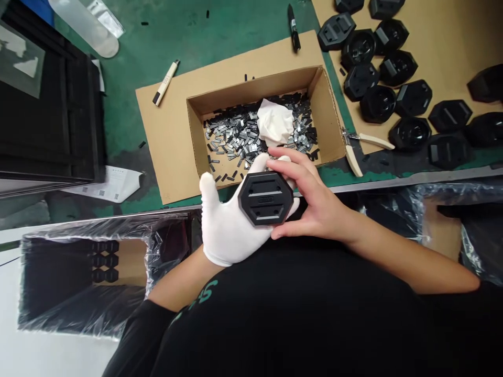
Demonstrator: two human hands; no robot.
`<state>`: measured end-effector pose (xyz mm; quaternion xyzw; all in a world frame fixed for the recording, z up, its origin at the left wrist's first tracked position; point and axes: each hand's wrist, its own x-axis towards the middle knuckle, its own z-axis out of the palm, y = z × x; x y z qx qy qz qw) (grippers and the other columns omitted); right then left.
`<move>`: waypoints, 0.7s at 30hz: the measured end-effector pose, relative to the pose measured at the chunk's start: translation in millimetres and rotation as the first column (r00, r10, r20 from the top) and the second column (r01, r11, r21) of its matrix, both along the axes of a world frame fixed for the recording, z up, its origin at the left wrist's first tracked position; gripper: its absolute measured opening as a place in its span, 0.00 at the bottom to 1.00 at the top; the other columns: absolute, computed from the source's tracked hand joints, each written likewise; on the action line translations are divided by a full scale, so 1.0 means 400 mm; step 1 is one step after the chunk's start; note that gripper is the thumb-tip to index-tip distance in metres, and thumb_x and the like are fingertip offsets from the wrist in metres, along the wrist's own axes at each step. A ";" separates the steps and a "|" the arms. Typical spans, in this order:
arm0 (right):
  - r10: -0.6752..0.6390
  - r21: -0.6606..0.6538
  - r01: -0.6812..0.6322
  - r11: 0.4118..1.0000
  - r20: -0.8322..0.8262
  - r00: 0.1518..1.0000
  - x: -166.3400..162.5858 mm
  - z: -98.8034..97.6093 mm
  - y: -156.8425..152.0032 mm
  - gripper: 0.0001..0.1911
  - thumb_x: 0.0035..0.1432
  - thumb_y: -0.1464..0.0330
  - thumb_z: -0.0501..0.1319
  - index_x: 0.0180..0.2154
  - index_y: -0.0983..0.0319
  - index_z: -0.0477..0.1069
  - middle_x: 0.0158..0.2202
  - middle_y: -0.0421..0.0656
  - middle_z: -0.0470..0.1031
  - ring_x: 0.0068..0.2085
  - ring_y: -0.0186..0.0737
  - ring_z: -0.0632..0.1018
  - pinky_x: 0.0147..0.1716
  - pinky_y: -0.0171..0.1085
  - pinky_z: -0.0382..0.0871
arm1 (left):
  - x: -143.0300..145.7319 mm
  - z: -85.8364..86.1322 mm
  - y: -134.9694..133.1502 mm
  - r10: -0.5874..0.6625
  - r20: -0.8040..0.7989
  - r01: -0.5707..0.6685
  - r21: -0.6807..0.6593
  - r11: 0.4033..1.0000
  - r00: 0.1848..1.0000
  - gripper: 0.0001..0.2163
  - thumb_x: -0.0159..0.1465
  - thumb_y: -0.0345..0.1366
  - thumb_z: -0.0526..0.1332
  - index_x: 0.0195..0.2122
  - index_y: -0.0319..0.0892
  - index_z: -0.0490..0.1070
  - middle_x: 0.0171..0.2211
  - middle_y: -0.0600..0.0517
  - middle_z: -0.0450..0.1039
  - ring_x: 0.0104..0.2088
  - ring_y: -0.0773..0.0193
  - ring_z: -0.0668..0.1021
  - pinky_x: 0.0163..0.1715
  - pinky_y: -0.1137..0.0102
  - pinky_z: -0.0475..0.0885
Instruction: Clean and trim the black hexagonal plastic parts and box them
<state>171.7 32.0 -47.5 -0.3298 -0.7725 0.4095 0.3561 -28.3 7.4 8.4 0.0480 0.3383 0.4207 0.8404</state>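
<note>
I have the black six-sided plastic part (266, 199) near the front of the cardboard box (195, 141), lying on the open palm of my white-gloved left hand (223, 230) while my bare right hand (314, 201) pinches its rim between fingers and thumb. It looks stiff and fairly light, but its smooth face could slip, so I'd hold it by the edges.

Factory workbench (168, 31) with green mat (129, 68), cardboard box (251, 91), rows of black moulded housings (411, 98).
</note>
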 end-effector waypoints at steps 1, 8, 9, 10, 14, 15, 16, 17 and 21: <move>0.003 0.004 -0.003 1.000 0.000 1.000 0.001 0.003 -0.001 0.56 0.55 0.43 0.76 0.76 0.43 0.54 0.77 0.52 0.55 0.79 0.64 0.59 0.76 0.63 0.60 | 0.001 -0.001 -0.002 -0.007 -0.003 0.007 0.020 1.000 1.000 0.41 0.73 0.72 0.42 0.74 0.51 0.67 0.76 0.50 0.66 0.83 0.48 0.49 0.78 0.41 0.55; -0.013 -0.012 0.012 1.000 -0.021 1.000 0.007 0.001 -0.015 0.54 0.57 0.44 0.76 0.76 0.42 0.55 0.77 0.49 0.57 0.79 0.63 0.59 0.78 0.63 0.57 | 0.015 -0.004 -0.008 0.012 -0.049 -0.013 -0.013 1.000 0.999 0.41 0.73 0.72 0.39 0.72 0.55 0.70 0.76 0.55 0.66 0.83 0.46 0.46 0.74 0.39 0.62; -0.016 -0.016 0.015 1.000 -0.031 0.999 0.007 -0.005 -0.016 0.55 0.56 0.43 0.76 0.76 0.43 0.55 0.77 0.50 0.57 0.79 0.63 0.60 0.77 0.63 0.57 | 0.016 -0.004 -0.007 0.018 -0.031 -0.020 -0.047 0.999 0.999 0.41 0.72 0.73 0.39 0.73 0.56 0.69 0.77 0.56 0.64 0.83 0.47 0.43 0.76 0.40 0.60; -0.024 -0.016 0.023 1.000 -0.045 0.999 0.008 -0.011 -0.017 0.55 0.55 0.41 0.76 0.76 0.44 0.56 0.76 0.50 0.59 0.78 0.64 0.60 0.77 0.64 0.57 | 0.017 -0.004 -0.007 0.025 -0.003 -0.025 -0.076 0.997 1.000 0.42 0.71 0.74 0.40 0.73 0.56 0.68 0.77 0.56 0.63 0.83 0.48 0.41 0.77 0.40 0.57; -0.058 -0.015 0.057 0.998 -0.089 0.994 0.008 -0.032 -0.019 0.56 0.53 0.38 0.75 0.75 0.50 0.61 0.73 0.53 0.65 0.76 0.63 0.63 0.78 0.63 0.57 | 0.023 -0.001 -0.006 0.047 0.088 -0.036 -0.128 0.991 0.995 0.44 0.71 0.74 0.40 0.75 0.51 0.65 0.79 0.53 0.60 0.83 0.48 0.35 0.80 0.38 0.40; -0.065 -0.025 0.063 0.998 -0.087 0.994 0.009 -0.033 -0.020 0.55 0.53 0.37 0.74 0.75 0.50 0.61 0.73 0.53 0.65 0.76 0.63 0.64 0.78 0.62 0.56 | 0.025 -0.001 -0.007 0.054 0.092 -0.042 -0.129 0.991 0.994 0.44 0.71 0.74 0.39 0.74 0.50 0.65 0.78 0.52 0.61 0.83 0.46 0.35 0.79 0.36 0.39; -0.069 -0.036 0.067 0.997 -0.081 0.994 0.010 -0.034 -0.021 0.55 0.53 0.37 0.73 0.75 0.51 0.62 0.73 0.52 0.65 0.76 0.63 0.64 0.78 0.62 0.55 | 0.027 -0.001 -0.008 0.059 0.091 -0.047 -0.127 0.991 0.994 0.44 0.71 0.74 0.39 0.74 0.49 0.66 0.78 0.52 0.62 0.83 0.45 0.36 0.79 0.34 0.39; -0.073 -0.047 0.070 0.996 -0.073 0.995 0.011 -0.033 -0.021 0.56 0.53 0.36 0.73 0.75 0.51 0.62 0.73 0.52 0.65 0.77 0.63 0.64 0.79 0.62 0.54 | 0.030 -0.001 -0.009 0.061 0.088 -0.050 -0.123 0.991 0.994 0.44 0.71 0.74 0.39 0.73 0.49 0.67 0.77 0.51 0.63 0.83 0.44 0.37 0.79 0.33 0.40; -0.065 -0.067 0.062 0.996 -0.048 0.997 0.016 -0.027 -0.022 0.56 0.54 0.33 0.71 0.75 0.51 0.61 0.74 0.51 0.65 0.77 0.64 0.63 0.79 0.63 0.53 | 0.037 -0.001 -0.014 0.059 0.079 -0.054 -0.063 0.997 0.995 0.44 0.72 0.73 0.39 0.70 0.45 0.71 0.73 0.48 0.70 0.83 0.49 0.42 0.80 0.36 0.40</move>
